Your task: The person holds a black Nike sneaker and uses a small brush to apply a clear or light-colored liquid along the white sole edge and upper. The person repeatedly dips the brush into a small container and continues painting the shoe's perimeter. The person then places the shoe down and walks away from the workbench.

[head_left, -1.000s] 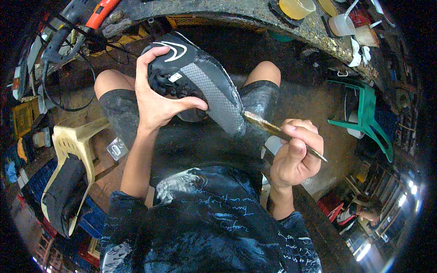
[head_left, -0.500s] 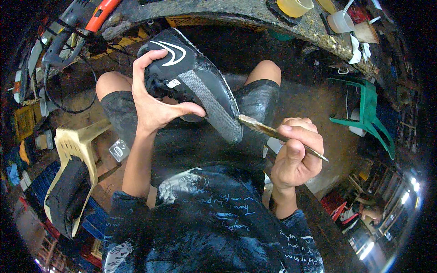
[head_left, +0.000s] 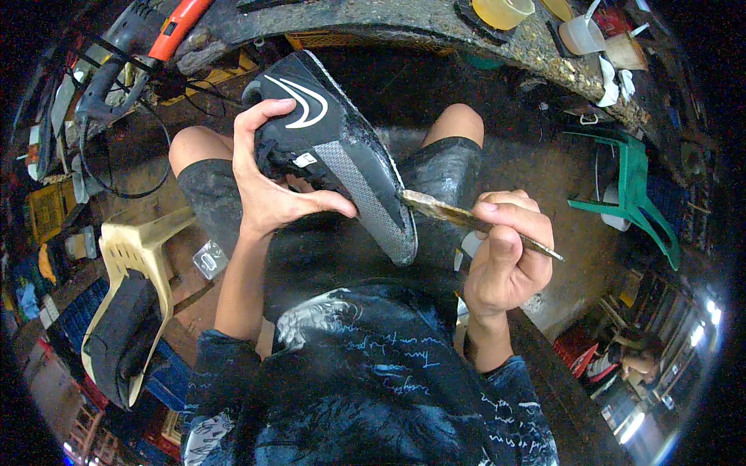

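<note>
A black shoe (head_left: 359,128) with a grey mesh strip and a white curved outline is held tilted above my lap, its narrow end toward me. My left hand (head_left: 268,198) is closed around its near left side, thumb spread along the mesh edge and a finger up by the white outline. Pinched in my right hand (head_left: 513,256) is a narrow flat tool (head_left: 447,213), pale and crusted toward its far end. That end touches the shoe's right lower edge, where a thin pale line runs. Some left fingers are hidden behind the shoe.
Ahead runs a rough workbench (head_left: 420,17) bearing a yellow bowl (head_left: 503,11) and a clear cup (head_left: 583,37). An orange and grey tool (head_left: 177,29) with a cable is at the upper left. A beige plastic chair (head_left: 148,241) stands left, a green one (head_left: 610,198) right.
The shoe has turned slightly, its narrow end now a little nearer to me. The tool's tip has shifted slightly left and up along the shoe's edge. Both hands keep their grips.
</note>
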